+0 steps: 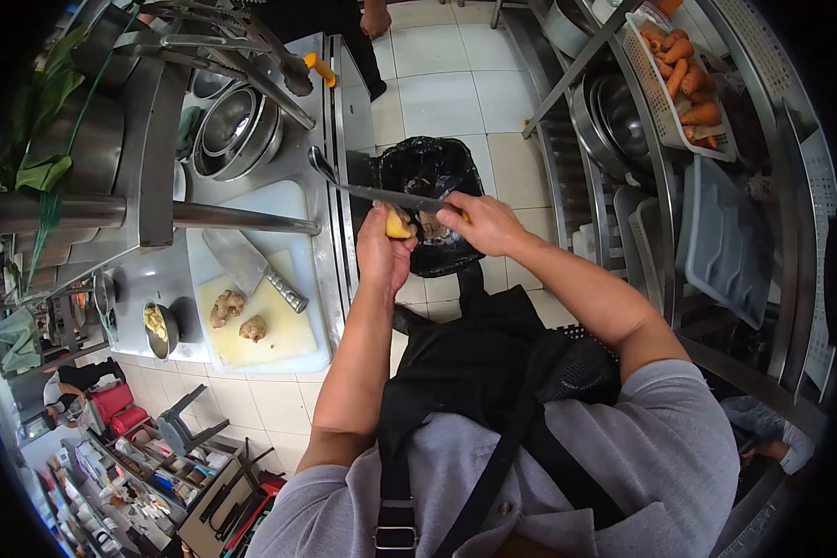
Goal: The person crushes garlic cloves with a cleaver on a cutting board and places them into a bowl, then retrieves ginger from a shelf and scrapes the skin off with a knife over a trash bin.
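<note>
There are one cleaver [239, 262], one knife [400, 199], two unpeeled ginger pieces [226, 308].

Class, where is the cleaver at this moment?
In the head view, the cleaver lies on the cutting boards at left, beside two brown ginger pieces and left of the person's left hand.

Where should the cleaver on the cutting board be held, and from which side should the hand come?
I would grip the handle, coming from the person's side: the cleaver lies with its handle toward that side and its broad blade pointing away. The left hand and right hand are both occupied, so one should probably be freed first.
</note>
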A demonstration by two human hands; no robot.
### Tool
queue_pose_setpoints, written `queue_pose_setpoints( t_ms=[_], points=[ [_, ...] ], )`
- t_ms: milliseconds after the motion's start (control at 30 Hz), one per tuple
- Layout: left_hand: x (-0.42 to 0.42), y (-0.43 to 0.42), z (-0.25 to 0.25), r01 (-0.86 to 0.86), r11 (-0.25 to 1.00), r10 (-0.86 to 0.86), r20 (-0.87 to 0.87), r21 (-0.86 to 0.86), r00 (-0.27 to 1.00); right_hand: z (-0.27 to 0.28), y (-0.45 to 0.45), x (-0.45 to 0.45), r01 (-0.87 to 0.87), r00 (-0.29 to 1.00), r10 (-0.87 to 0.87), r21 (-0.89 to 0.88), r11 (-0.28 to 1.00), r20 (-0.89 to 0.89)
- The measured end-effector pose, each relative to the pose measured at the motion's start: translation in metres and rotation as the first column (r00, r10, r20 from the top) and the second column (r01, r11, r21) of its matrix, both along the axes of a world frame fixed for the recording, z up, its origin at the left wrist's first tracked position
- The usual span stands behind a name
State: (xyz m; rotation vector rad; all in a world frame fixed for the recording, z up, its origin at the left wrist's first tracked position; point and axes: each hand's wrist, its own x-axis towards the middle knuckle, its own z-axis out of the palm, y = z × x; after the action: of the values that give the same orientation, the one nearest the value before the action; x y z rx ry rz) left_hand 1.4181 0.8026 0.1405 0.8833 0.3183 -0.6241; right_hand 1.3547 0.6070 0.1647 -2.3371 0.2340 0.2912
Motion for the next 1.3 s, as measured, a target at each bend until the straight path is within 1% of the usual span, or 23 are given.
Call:
queue_pose_setpoints(
  t_ms=[33,67,100,133,167,200,233,267,300,400,567,667,800,900,967,1033,1133,1200,1233,1300],
  points=[
    [0.003,-0.003,-0.001,0.000,1.000,0.000,0.004,-0.001,1.000,0.008,0.006,0.000,-0.021,1.000,0.020,0.041,0.999,0.024],
    [0.006,-0.007,-0.002,-0.071,0.997,0.071,-0.008,0.038,0.997,0.010,0.010,-0.002,-0.061,0.995,0.058,0.032,0.998,0.082],
    [0.007,-0.011,-0.004,-0.141,0.987,0.143,-0.018,0.077,0.990,0.015,0.014,-0.003,-0.060,0.995,0.058,0.030,0.998,0.083],
    [0.005,-0.016,-0.006,-0.223,0.973,0.224,-0.019,0.060,0.974,0.020,0.018,-0.005,-0.093,0.988,0.091,0.011,0.996,0.127],
    [0.004,-0.020,-0.007,-0.222,0.973,0.223,-0.019,0.059,0.975,0.024,0.021,-0.007,-0.125,0.977,0.125,-0.010,0.992,0.171],
    [0.004,-0.024,-0.004,-0.269,0.963,0.270,-0.045,0.030,0.962,0.023,0.023,-0.007,-0.138,0.964,0.142,-0.037,0.990,0.225],
    [0.003,-0.028,0.000,-0.316,0.949,0.316,-0.072,0.003,0.946,0.023,0.025,-0.007,-0.137,0.964,0.142,-0.037,0.990,0.225],
    [0.001,-0.032,0.003,-0.303,0.952,0.306,-0.068,0.044,0.950,0.023,0.026,-0.007,-0.137,0.956,0.143,-0.041,0.990,0.256],
    [0.001,-0.033,0.004,-0.303,0.952,0.305,-0.068,0.045,0.950,0.024,0.027,-0.007,-0.137,0.947,0.144,-0.043,0.990,0.286],
    [-0.001,-0.035,0.005,-0.283,0.959,0.284,-0.043,0.023,0.958,0.023,0.026,-0.004,-0.126,0.949,0.131,-0.038,0.991,0.287],
    [-0.003,-0.038,0.001,-0.332,0.942,0.330,0.048,0.039,0.943,0.023,0.025,-0.004,-0.119,0.949,0.125,-0.039,0.992,0.289],
    [-0.002,-0.039,0.005,-0.341,0.938,0.341,0.020,0.060,0.940,0.024,0.026,-0.004,-0.132,0.949,0.139,-0.044,0.990,0.283],
    [-0.005,-0.041,0.012,-0.330,0.943,0.328,0.041,0.044,0.944,0.025,0.027,-0.003,-0.121,0.953,0.128,-0.043,0.992,0.273],
    [-0.004,-0.043,0.010,-0.380,0.923,0.379,0.042,0.053,0.925,0.021,0.027,-0.002,-0.118,0.949,0.121,-0.027,0.993,0.290],
    [-0.003,-0.044,0.009,-0.447,0.894,0.440,0.113,0.043,0.891,0.018,0.026,-0.001,-0.116,0.948,0.117,-0.019,0.993,0.298],
    [-0.003,-0.043,0.010,-0.453,0.891,0.446,0.115,0.035,0.888,0.015,0.025,0.001,-0.116,0.945,0.114,-0.012,0.993,0.306],
    [-0.007,-0.042,0.013,-0.463,0.886,0.457,0.103,0.037,0.883,0.008,0.024,0.000,-0.098,0.956,0.098,-0.013,0.995,0.277],
    [-0.008,-0.041,0.016,-0.469,0.882,0.464,0.092,0.047,0.881,0.004,0.024,0.000,-0.130,0.966,0.135,-0.035,0.991,0.219],
    [-0.009,-0.041,0.017,-0.472,0.878,0.463,0.108,0.082,0.880,-0.001,0.024,-0.001,-0.129,0.967,0.133,-0.033,0.991,0.216],
    [-0.010,-0.038,0.023,-0.473,0.874,0.459,0.124,0.117,0.880,-0.015,0.023,-0.002,-0.049,0.969,0.046,0.006,0.999,0.242]
  ],
)
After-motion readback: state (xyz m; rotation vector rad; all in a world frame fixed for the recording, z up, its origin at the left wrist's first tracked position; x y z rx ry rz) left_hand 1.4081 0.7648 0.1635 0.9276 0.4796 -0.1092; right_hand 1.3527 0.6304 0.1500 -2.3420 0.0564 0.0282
